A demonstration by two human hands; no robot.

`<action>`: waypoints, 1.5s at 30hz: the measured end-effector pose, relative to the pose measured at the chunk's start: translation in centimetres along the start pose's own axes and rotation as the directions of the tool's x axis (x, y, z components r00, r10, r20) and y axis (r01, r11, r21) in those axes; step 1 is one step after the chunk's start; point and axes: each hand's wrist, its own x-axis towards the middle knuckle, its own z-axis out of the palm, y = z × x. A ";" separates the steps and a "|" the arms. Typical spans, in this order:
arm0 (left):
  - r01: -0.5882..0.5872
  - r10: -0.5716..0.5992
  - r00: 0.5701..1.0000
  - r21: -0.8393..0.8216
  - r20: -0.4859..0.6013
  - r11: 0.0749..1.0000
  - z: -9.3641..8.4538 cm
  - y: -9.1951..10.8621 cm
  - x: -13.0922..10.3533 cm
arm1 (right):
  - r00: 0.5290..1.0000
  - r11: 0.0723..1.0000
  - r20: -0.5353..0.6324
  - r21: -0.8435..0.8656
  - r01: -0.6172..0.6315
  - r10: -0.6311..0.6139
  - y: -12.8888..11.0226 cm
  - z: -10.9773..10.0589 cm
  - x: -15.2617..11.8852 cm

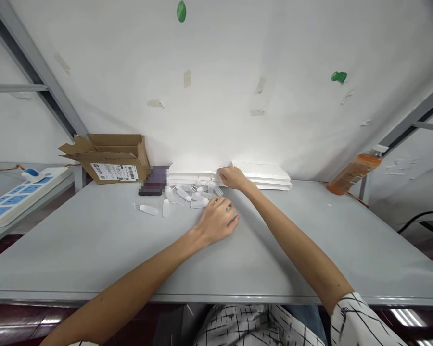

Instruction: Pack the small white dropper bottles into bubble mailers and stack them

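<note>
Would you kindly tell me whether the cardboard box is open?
The cardboard box is open; a flap juts out at its left.

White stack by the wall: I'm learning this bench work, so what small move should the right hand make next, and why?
Probably pinch and lift the top layer of the white stack: the right hand is at its middle, while the left hand is beside the small white pieces, with nothing visible in it.
</note>
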 end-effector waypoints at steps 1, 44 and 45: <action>-0.001 0.001 1.000 -0.003 0.000 1.000 0.0 0.0 0.0 | 1.000 1.000 -0.018 -0.008 -0.014 0.014 -0.2 0.0 0.1; -0.436 0.453 0.773 0.148 -0.445 0.888 -3.4 4.4 0.0 | 0.892 0.274 0.379 0.910 -0.311 -0.248 7.9 -2.1 -15.2; -0.421 0.433 0.816 0.119 -0.384 0.899 -3.1 4.5 -0.1 | 0.877 0.292 0.399 0.901 -0.321 -0.268 7.5 -1.9 -15.0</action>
